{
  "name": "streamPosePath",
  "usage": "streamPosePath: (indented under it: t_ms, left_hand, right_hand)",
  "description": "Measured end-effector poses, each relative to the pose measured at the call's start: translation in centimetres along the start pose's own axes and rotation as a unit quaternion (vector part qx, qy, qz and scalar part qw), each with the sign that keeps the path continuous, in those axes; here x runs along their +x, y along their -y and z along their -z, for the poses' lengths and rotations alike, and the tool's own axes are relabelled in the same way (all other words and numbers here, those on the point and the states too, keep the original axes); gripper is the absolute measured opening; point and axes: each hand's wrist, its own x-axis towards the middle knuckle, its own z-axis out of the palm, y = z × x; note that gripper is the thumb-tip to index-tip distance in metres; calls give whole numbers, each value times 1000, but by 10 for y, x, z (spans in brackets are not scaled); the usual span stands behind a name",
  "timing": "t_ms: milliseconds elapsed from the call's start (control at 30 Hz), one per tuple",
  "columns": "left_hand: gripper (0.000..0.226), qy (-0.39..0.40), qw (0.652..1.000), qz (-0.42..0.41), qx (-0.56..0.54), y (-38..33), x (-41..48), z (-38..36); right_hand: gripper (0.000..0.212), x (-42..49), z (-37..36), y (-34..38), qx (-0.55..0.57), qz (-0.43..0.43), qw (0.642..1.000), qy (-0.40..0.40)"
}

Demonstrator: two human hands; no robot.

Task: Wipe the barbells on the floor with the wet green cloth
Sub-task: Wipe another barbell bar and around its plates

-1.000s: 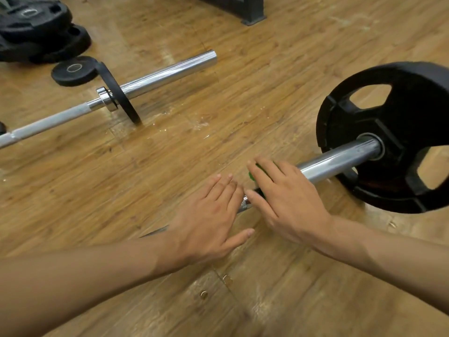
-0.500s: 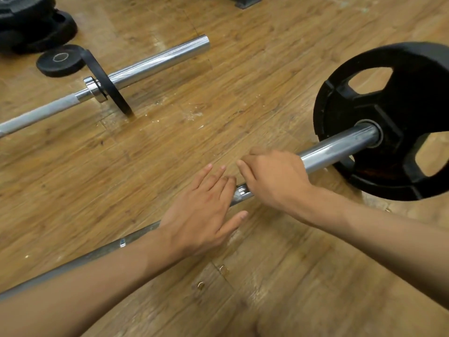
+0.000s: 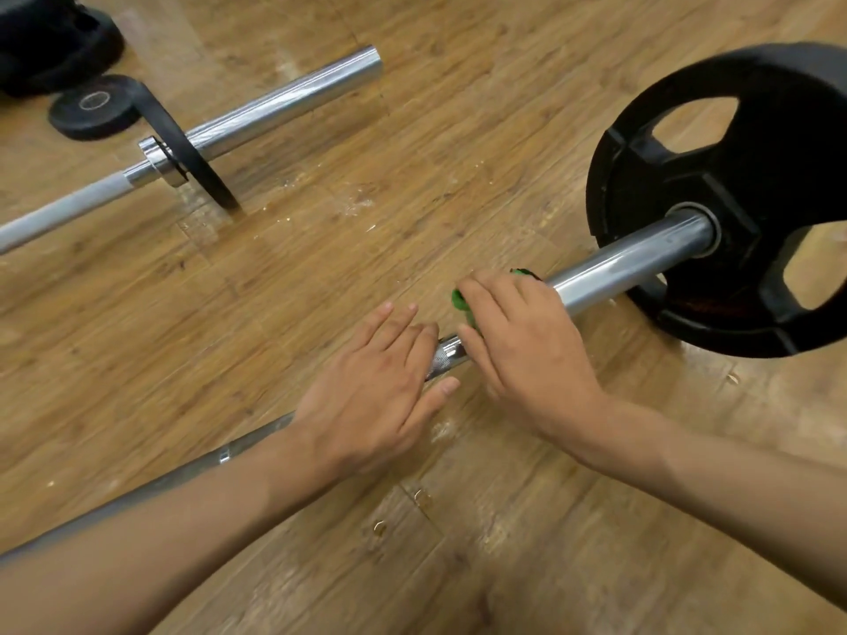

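Green cloth (image 3: 460,302) mostly hidden under your right hand (image 3: 527,355); crumpled edges show at frame centre. Right hand curled round cloth on near barbell (image 3: 628,263): smooth chrome sleeve, knurled shaft. Left hand (image 3: 376,396) flat, fingers straight, resting on shaft. Black plate (image 3: 742,176) at 3 o'clock, cut off. Second barbell (image 3: 284,103) at 10 o'clock.
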Motion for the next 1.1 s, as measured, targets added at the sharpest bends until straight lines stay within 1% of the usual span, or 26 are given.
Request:
streamPosePath:
  t_ms: [67, 100, 133, 167, 200, 233, 267, 300, 367, 400, 433, 500, 533, 600, 633, 667, 700, 767, 800, 833, 900, 933, 1000, 1033, 1100]
  left_hand:
    - [83, 2, 1000, 0, -5, -2, 0, -1]
    - [84, 7, 1000, -2, -5, -3, 0, -1]
    - [86, 10, 1000, -4, -2, -4, 0, -1]
    - [86, 14, 1000, -3, 0, -4, 1, -1]
    - [87, 19, 1000, 0, -1, -4, 1, -1]
    - [87, 24, 1000, 3, -6, -3, 1, 0]
    - [86, 27, 1000, 4, -12, -3, 1, 1]
    - [86, 28, 999, 5, -16, -2, 1, 2]
    - [87, 27, 999, 5, -17, -2, -1, 3]
    - [87, 23, 1000, 4, -12, -3, -3, 2]
    - [87, 19, 1000, 2, -5, -5, -2, 1]
    - [87, 20, 1000, 0, -1, -10, -4, 1]
    - [88, 21, 1000, 0, 3, -12, -4, 1]
    - [90, 22, 1000, -3, 3, -17, -6, 2]
    - [91, 22, 1000, -5, -3, -19, -7, 3]
    - [91, 21, 1000, -6, -9, -21, -9, 3]
    - [90, 19, 1000, -7, -14, -22, -11, 3]
    - [90, 18, 1000, -10, -16, -27, -15, 1]
    - [90, 18, 1000, -13, -10, -30, -16, 1]
    - [91, 21, 1000, -13, -4, -34, -18, 1]
    - [95, 32, 999, -15, 1, -42, -21, 2]
    - [96, 37, 999, -18, 2, -46, -23, 3]
    - [98, 39, 999, -28, 4, -53, -27, 5]
    - [97, 33, 999, -33, 8, -56, -29, 5]
    - [95, 23, 999, -37, 17, -61, -33, 6]
  right_hand:
    - [52, -26, 3, -9, 6, 46, 999, -9]
    - [51, -24, 4, -12, 9, 50, 999, -15]
    - [50, -11, 8, -9, 21, 35, 999, -12]
    - [52, 8, 12, -5, 30, -5, 999, 17]
    - [58, 32, 14, 0, 21, -51, 996, 70]
    - [63, 50, 12, 2, -10, -82, 990, 117]
    - [65, 57, 11, 4, -21, -101, 985, 139]
    - [62, 56, 9, 4, -15, -97, 985, 139]
    - [49, 25, 7, 4, 34, -42, 997, 47]
    - [45, 3, 6, 4, 38, -14, 999, 7]
    - [45, -17, 6, 1, 23, 10, 1000, -10]
    - [48, -23, 7, -8, -1, 40, 999, 2]
    - [46, -10, 13, -7, 7, 31, 999, 18]
    - [46, 24, 20, -1, -5, -24, 991, 129]
    - [48, 36, 19, 1, -16, -53, 986, 156]
    - [49, 39, 18, 3, -13, -64, 986, 152]
    - [48, 32, 17, 4, 1, -69, 989, 132]
    - [41, -4, 14, 3, 18, -26, 999, 28]
    - [39, -26, 15, 2, 10, -5, 1000, -1]
    - [41, -43, 16, 0, 0, 12, 1000, 0]
    - [42, -46, 20, -2, -15, 8, 1000, -5]
    - [44, -34, 23, 1, -11, -9, 1000, 6]
    - [51, -5, 31, 9, -11, -75, 987, 145]
    - [54, 3, 30, 9, -21, -99, 978, 180]
    - [53, -6, 31, 7, -7, -104, 979, 175]
